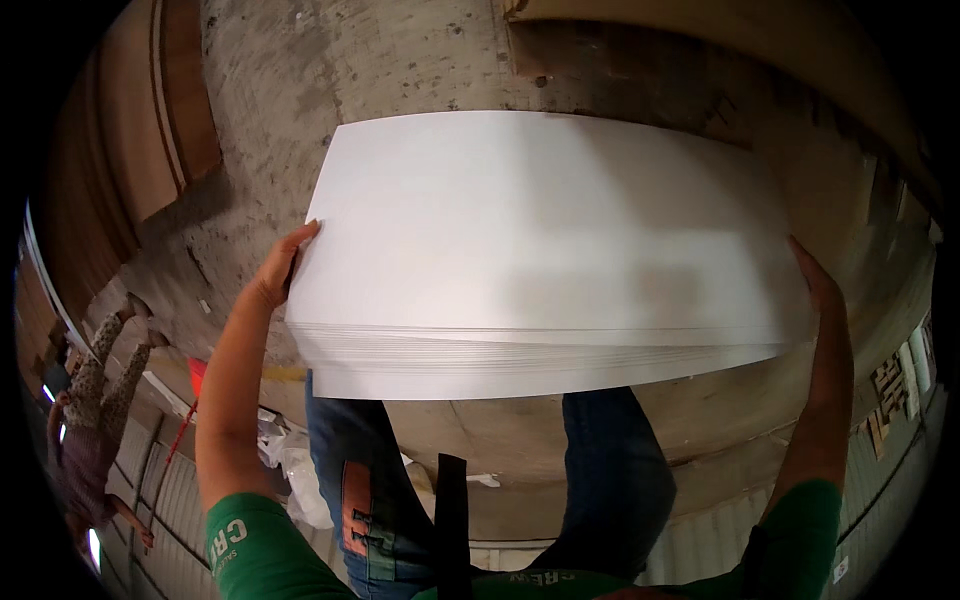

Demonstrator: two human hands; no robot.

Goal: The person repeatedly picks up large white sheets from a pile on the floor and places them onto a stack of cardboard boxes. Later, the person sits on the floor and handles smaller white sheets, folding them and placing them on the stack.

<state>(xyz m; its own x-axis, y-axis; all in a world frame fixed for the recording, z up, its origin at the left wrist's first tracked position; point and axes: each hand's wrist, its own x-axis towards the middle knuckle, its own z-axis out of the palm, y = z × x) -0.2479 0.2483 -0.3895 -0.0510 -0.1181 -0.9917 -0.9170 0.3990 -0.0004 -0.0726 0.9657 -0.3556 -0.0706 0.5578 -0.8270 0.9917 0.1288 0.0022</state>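
A wide stack of large white sheets [480,220] spans the space in front of me, held between both hands. Its near edges are fanned into thin steps, one sheet behind another. My left hand [287,262] grips the left edge, with the thumb over the top and the other fingers mostly hidden beneath. At the opposite end, my right hand [818,275] is closed on the right edge, its fingers largely out of sight behind the stack. Shadows fall across the upper right of the top sheet.
Brown cardboard sheets [130,130] are piled at the far left, and more brown board [740,40] lies at the far right. Another person [95,420] is off to the left. White plastic wrapping [303,480] lies near my left leg. Wooden pallets [888,390] stand at the right.
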